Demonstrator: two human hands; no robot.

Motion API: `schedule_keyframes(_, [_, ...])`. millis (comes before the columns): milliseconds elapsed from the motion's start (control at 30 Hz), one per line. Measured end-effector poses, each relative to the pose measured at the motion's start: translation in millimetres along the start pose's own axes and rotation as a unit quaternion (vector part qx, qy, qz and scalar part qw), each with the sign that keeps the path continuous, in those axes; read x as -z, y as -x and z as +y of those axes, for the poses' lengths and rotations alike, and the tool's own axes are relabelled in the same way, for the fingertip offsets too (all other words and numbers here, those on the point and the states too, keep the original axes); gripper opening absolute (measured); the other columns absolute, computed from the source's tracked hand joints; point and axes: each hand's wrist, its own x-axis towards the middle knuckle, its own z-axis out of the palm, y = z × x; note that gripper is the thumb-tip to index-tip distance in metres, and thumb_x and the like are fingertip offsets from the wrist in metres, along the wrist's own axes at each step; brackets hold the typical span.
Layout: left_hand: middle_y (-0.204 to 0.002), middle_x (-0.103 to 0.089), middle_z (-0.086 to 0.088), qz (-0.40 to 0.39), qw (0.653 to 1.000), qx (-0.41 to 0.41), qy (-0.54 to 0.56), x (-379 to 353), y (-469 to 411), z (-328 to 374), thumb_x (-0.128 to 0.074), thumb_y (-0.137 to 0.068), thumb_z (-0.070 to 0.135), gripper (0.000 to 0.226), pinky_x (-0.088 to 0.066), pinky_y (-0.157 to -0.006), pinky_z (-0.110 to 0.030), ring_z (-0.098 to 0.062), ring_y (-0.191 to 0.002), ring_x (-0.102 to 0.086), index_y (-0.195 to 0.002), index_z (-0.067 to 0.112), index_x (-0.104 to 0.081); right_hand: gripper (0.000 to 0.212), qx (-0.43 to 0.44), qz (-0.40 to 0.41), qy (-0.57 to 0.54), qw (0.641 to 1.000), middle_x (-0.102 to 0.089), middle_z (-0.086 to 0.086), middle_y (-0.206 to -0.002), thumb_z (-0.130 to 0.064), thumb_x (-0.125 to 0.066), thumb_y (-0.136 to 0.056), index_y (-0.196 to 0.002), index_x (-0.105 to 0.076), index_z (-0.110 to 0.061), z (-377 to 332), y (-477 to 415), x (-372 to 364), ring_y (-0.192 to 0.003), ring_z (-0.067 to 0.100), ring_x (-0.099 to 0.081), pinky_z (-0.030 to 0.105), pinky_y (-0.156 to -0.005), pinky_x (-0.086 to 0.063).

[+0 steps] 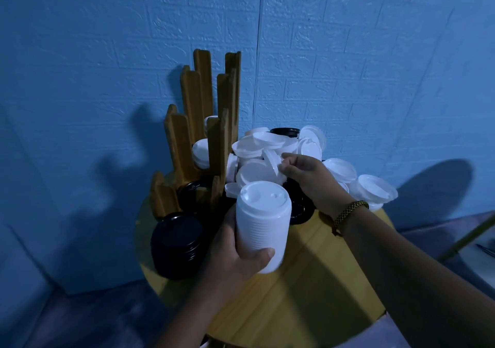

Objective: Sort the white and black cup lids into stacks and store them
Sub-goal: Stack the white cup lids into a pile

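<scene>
Held a tall stack of white lids (261, 230) upright in the left hand (233, 256), tops up. Pinched one white lid (271, 161), tipped on its edge, with the right hand (308, 179) at the messy pile of white lids (257, 147). Saw a stack of black lids (175, 246) standing just beside the wooden rack (203, 122). Saw more white ones (201, 152) and black ones (192, 189) sitting in its slots.

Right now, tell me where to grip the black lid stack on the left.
Wrap the black lid stack low around its sides from the near left: it stands upright, a top grip may lift only some lids, the wooden holder stands behind.
</scene>
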Motion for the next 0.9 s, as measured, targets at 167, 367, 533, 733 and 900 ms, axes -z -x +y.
schedule_keyframes(167, [-0.126,-0.051,0.026,0.001,1.0,-0.002,0.006,-0.2,0.1,0.7,-0.077,-0.065,0.061,0.092,-0.052,-0.083,-0.021,0.004,-0.112,-0.055,-0.138,0.067,-0.022,0.02,0.018,-0.044,-0.157,0.986,-0.068,0.0,-0.088,-0.02,-0.067,-0.094,-0.082,-0.06,-0.006,-13.5,24.0,8.7,-0.089,0.013,-0.061,0.032,-0.085,-0.047])
schedule_keyframes(367, [-0.127,-0.05,0.028,0.003,1.0,-0.01,0.003,-0.3,-0.1,2.0,-0.078,-0.066,0.059,0.089,-0.052,-0.086,-0.026,0.007,-0.113,-0.053,-0.13,0.075,-0.018,0.018,0.06,-0.072,-0.097,0.991,-0.07,-0.007,-0.116,-0.016,-0.067,-0.093,-0.076,-0.063,-0.014,-44.7,58.8,20.0,-0.127,0.004,-0.051,0.032,-0.107,-0.036])
schedule_keyframes(533, [-0.125,-0.056,0.019,0.001,1.0,0.007,0.026,-1.2,1.5,4.1,-0.078,-0.057,0.067,0.081,-0.057,-0.089,-0.036,0.001,-0.111,-0.059,-0.123,0.069,-0.031,0.018,0.072,-0.138,0.17,0.973,-0.068,-0.01,-0.109,-0.028,-0.07,-0.091,-0.077,-0.059,-0.023,-62.2,78.4,3.0,-0.105,0.001,-0.062,0.034,-0.084,-0.048])
schedule_keyframes(733, [-0.127,-0.054,0.015,-0.004,1.0,0.017,0.026,-1.7,3.1,7.3,-0.085,-0.074,0.052,0.088,-0.051,-0.083,-0.028,-0.003,-0.112,-0.055,-0.142,0.05,-0.028,0.038,0.083,-0.04,0.264,0.96,-0.061,-0.014,-0.101,-0.065,-0.061,-0.085,-0.104,-0.056,-0.032,-65.8,85.2,-19.1,-0.086,0.004,-0.059,0.033,-0.072,-0.054])
schedule_keyframes(900, [-0.137,-0.053,0.015,0.004,0.999,-0.035,-0.02,-1.3,0.7,4.6,-0.074,-0.059,0.083,0.11,-0.051,-0.088,-0.024,0.002,-0.12,-0.052,-0.151,0.048,-0.027,0.071,0.105,-0.008,0.38,0.919,-0.058,-0.005,-0.118,-0.085,-0.045,-0.074,-0.122,-0.055,-0.033,-69.8,83.8,-40.2,-0.108,0.017,-0.053,0.038,-0.087,-0.048])
